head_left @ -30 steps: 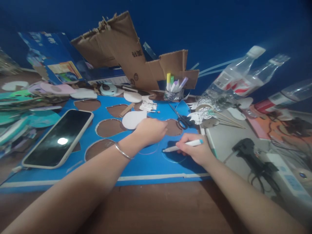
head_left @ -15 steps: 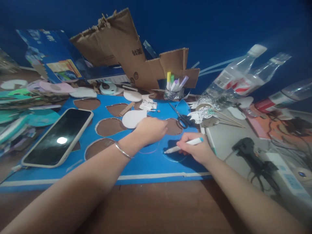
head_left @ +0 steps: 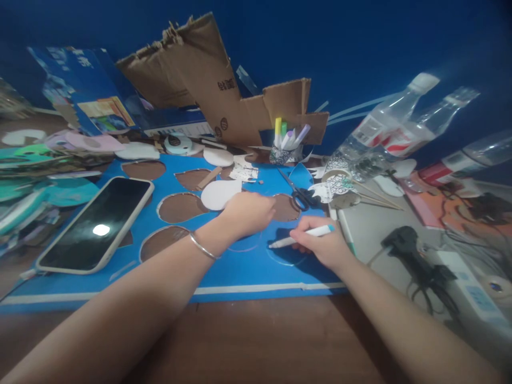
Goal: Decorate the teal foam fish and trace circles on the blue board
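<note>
My right hand is closed round a white marker with a light blue end. The marker's tip is at a faint curved line on the blue board. My left hand, with a bracelet at the wrist, rests on the board with its fingers curled; whatever may be under them is hidden. Beside that hand lies a white rounded cutout. Several teardrop-shaped holes in the board show brown beneath. Black scissors lie above my right hand.
A phone lies on the board's left. Behind are a cup of markers and torn cardboard. Plastic bottles, a black device and a power strip are on the right. Coloured cutouts pile up at left.
The marker tip in my right hand has shifted very slightly up along the line. My left hand stays in the same place.
</note>
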### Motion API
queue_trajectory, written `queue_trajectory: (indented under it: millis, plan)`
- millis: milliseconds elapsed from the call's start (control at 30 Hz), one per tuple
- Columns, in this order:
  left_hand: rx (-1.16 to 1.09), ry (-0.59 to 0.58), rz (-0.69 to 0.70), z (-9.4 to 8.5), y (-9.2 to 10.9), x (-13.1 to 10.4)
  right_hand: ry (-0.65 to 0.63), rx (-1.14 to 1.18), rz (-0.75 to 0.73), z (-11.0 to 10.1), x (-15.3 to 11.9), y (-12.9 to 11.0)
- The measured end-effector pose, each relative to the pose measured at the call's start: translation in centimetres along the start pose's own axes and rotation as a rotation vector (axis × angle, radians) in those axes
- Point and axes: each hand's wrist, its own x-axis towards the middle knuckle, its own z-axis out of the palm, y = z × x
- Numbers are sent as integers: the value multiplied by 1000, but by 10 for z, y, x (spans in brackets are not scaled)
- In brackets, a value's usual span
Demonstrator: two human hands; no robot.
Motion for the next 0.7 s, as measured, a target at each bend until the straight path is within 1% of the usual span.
queue_trajectory:
  millis: [100, 300, 433, 500, 633, 700]
  plan:
    - [3, 7, 15, 0, 0, 0, 58, 21, 19, 1, 0, 0]
    - [-4, 1, 6, -2, 1, -1, -31, -8, 24, -1, -1, -3]
    - [-13, -5, 7, -2, 0, -1, 51, 26, 21, 1, -1, -1]
    - [-17, -3, 9, -1, -1, -1, 66, 26, 18, 1, -1, -1]
    - [-18, -12, 11, 0, -1, 0, -9, 2, 29, 1, -2, -6]
    - [-13, -16, 12, -1, -1, 0, -13, -10, 40, 2, -3, -8]
